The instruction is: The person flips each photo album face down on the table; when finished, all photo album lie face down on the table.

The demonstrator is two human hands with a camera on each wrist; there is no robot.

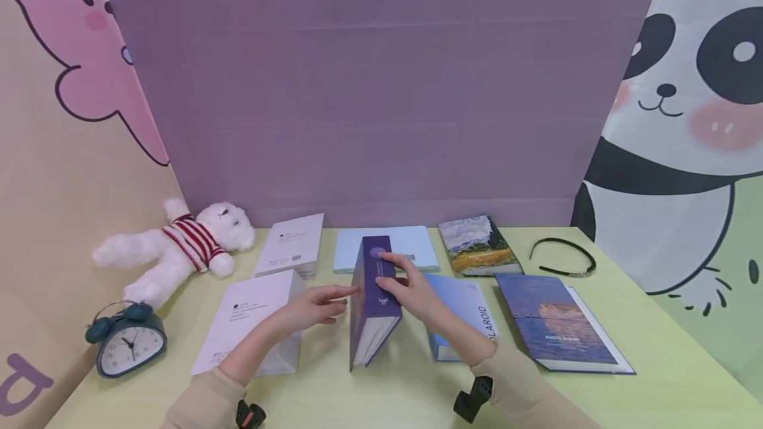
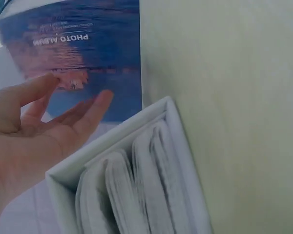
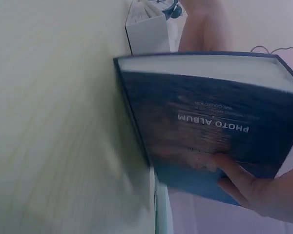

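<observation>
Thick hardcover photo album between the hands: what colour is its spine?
The spine is dark purple; the head view shows it best.

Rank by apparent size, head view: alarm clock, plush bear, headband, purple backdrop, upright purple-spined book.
1. Purple backdrop
2. Plush bear
3. Purple-spined book and alarm clock: too alike to rank, since their shapes differ
4. Headband

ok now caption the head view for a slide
Right hand holds a purple-spined photo album, left hand beside it, plush bear and alarm clock at left.
</observation>
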